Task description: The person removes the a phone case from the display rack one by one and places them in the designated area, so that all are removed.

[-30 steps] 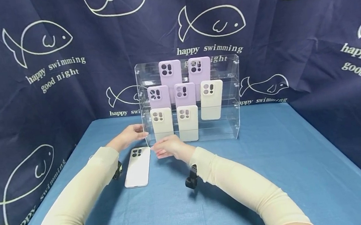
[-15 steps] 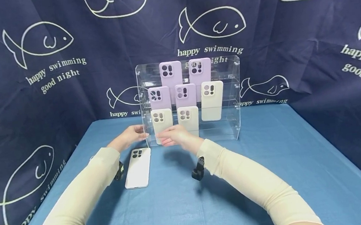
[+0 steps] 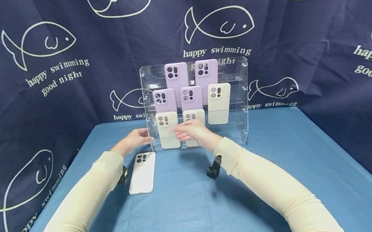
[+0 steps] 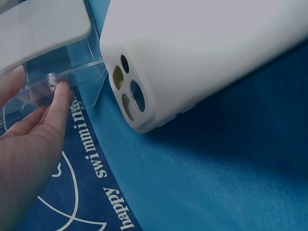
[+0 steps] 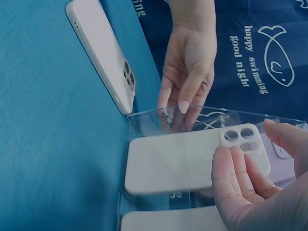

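1. Right hand (image 3: 193,131): fingers extended, thumb apart, nothing held. Just in front of the rack's (image 3: 226,132) bottom tier, by its two white cases (image 3: 169,139); can't tell if touching.
2. Left hand (image 3: 132,140): fingers loosely extended, touching the rack's left end panel; no case in them.
3. Loose case (image 3: 142,175): on the surface (image 3: 182,214), in front of the rack's left end, camera-hole end toward the rack. Long axis runs roughly front-to-back, slightly skewed.
4. Key relation, my read: loose case is left and rack-outward from the right fingers; left hand nearer.
5. Purple cases (image 3: 177,80) fill spots in the rack's upper two tiers.
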Demonstrator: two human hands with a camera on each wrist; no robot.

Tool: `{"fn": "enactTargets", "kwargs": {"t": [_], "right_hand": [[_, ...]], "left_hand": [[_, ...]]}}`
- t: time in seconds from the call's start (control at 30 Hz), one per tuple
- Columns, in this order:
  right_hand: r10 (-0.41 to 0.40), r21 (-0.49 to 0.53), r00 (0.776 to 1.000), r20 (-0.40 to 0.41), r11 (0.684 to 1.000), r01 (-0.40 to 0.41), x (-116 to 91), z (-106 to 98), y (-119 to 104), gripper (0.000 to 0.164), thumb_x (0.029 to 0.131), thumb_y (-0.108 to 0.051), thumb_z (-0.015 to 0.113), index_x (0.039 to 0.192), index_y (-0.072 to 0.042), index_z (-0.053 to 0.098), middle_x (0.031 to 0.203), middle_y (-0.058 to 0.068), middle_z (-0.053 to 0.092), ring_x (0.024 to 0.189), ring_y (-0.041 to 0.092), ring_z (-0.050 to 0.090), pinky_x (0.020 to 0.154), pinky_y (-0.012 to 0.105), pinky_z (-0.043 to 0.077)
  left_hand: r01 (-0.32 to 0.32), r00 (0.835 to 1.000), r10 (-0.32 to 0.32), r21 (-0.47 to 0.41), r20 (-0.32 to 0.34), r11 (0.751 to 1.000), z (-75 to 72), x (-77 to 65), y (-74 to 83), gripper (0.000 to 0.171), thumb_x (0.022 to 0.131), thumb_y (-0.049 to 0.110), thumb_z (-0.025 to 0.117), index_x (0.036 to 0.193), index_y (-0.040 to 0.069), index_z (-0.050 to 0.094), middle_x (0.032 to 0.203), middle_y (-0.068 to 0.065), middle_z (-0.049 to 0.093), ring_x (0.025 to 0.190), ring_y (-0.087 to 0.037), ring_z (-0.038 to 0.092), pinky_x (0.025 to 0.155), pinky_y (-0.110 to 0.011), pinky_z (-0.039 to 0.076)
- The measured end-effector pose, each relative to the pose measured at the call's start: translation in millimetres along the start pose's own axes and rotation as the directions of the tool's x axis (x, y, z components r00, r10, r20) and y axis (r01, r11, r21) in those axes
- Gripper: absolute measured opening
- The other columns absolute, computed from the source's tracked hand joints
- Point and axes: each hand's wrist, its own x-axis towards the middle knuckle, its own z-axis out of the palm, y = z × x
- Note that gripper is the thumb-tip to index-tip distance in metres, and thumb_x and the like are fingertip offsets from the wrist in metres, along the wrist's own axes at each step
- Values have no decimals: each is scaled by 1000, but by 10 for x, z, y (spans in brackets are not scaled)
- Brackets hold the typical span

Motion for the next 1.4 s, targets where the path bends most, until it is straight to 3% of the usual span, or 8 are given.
{"fn": "enactTargets", "kwargs": {"t": [0.33,0.67,1.07,1.4], "right_hand": [[-40,-14,994,-102,999,38,-13,-214,-76,40,86,-20,75,120,0,66,113,19,69,97,25,70,94,36,58],[-79,-21,984,-161,997,76,-34,-337,-90,34,87,-19,73,115,-1,68,108,17,71,89,20,71,90,35,59],[-104,18,969,-223,994,111,-35,-547,-56,35,85,-20,75,114,-2,68,80,-2,70,79,13,68,90,34,59],[-132,31,953,-271,989,146,-25,-741,70,41,84,-21,76,115,3,66,71,-5,68,73,11,68,93,39,58]], "left_hand": [[-17,1000,16,51,18,999,-75,3,10,72,97,13,59,152,-5,17,156,-26,23,143,-38,29,118,-44,34],[25,1000,-26,56,15,998,-48,17,12,76,96,18,61,152,-6,17,156,-25,26,142,-36,34,117,-43,35],[49,999,-49,36,-7,998,-15,-6,77,69,98,15,57,151,-7,18,154,-25,28,142,-36,34,118,-41,34],[73,997,-72,42,-35,996,43,-8,42,66,98,17,58,151,-4,24,152,-23,35,140,-36,37,120,-44,30]]}}
